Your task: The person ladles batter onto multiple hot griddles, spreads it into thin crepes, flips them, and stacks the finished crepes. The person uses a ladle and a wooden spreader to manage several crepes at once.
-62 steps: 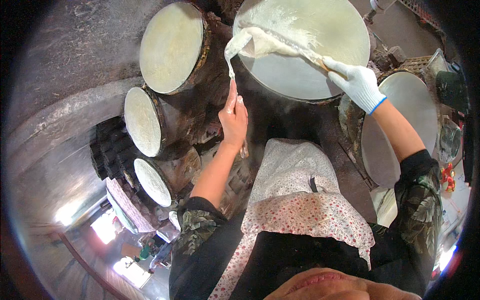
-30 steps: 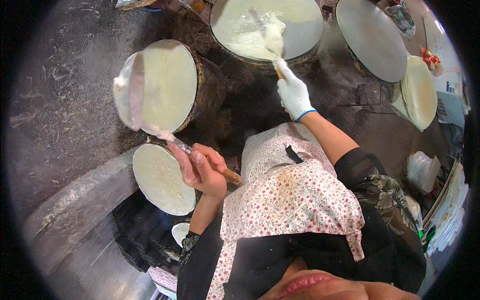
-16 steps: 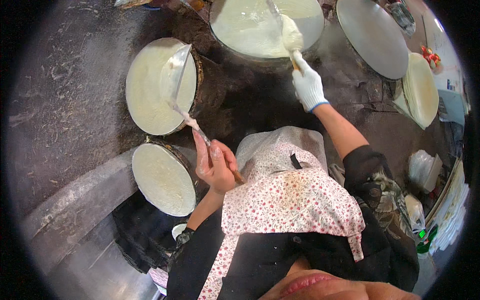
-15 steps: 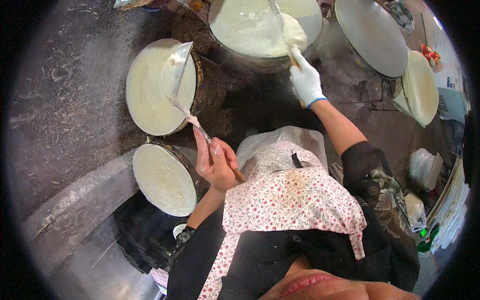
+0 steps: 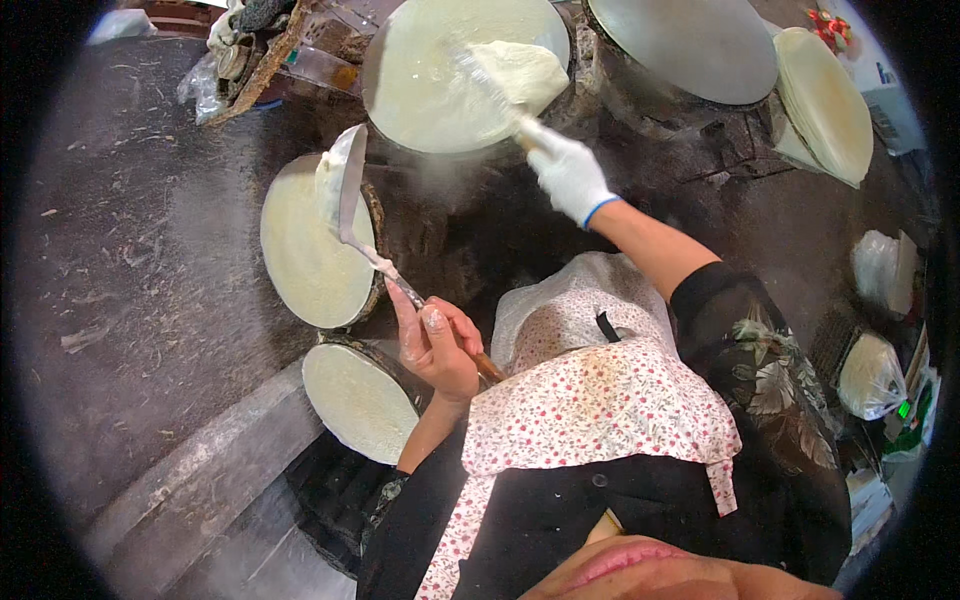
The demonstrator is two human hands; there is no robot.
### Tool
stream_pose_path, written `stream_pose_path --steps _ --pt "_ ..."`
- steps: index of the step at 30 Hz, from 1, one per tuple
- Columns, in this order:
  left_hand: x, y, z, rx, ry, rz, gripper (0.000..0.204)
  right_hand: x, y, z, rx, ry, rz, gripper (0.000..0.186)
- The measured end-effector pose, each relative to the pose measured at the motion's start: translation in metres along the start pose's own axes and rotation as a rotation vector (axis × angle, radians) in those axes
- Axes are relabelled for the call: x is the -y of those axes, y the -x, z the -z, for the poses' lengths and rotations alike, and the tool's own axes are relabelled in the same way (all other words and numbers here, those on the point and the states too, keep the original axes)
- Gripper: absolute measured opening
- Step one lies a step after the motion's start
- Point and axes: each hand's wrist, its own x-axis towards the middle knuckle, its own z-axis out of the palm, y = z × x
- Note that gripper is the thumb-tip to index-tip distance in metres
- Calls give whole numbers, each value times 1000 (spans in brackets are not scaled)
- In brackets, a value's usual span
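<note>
My left hand [image 5: 440,350], bare and dusted with white, is closed around the handle of a metal spatula [image 5: 350,190]. Pale batter clings to its broad blade, which hangs above the left griddle's thin pale round [image 5: 305,250]. A white knit glove covers my right hand [image 5: 570,172], which grips a wooden-handled scraper [image 5: 490,85]. The scraper's blurred blade lies across the top-middle griddle, along the left side of a soft lump of white dough [image 5: 530,78]. A thin pale layer [image 5: 410,85] covers that griddle.
Another coated griddle [image 5: 360,400] stands at the lower left. A bare grey griddle [image 5: 690,45] is at the upper right, beside a stack of thin pale rounds [image 5: 825,105]. Plastic-wrapped packages [image 5: 872,375] lie far right. Cluttered items [image 5: 250,60] sit at the upper left.
My right hand has swung left and nearer, and the scraper now slants across the dough's left side. My left hand still holds the spatula over the left griddle. The whole view has shifted.
</note>
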Motion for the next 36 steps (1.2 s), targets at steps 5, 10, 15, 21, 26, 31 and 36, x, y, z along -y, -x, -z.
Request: stream_pose_path --steps 5,10,15,21,26,31,36 --pt "-6 2 -24 16 39 -46 61 -9 -15 21 -121 169 190 51" --pt "-12 4 -51 6 21 -28 61 0 -42 42 19 -28 -154 40" --pt "-15 3 -73 -8 -5 -4 62 5 -1 51 343 342 -117 50" --pt "-15 -5 -95 -19 -23 70 61 -32 -104 99 -29 278 149 39" --pt "-15 -19 -103 36 24 44 63 -38 -56 86 138 247 21 42" --pt "-12 -26 -98 50 38 90 64 -51 -11 74 -215 -107 -142 51" --pt "-8 -18 -88 66 0 158 65 -58 -57 43 -101 -343 45 47"
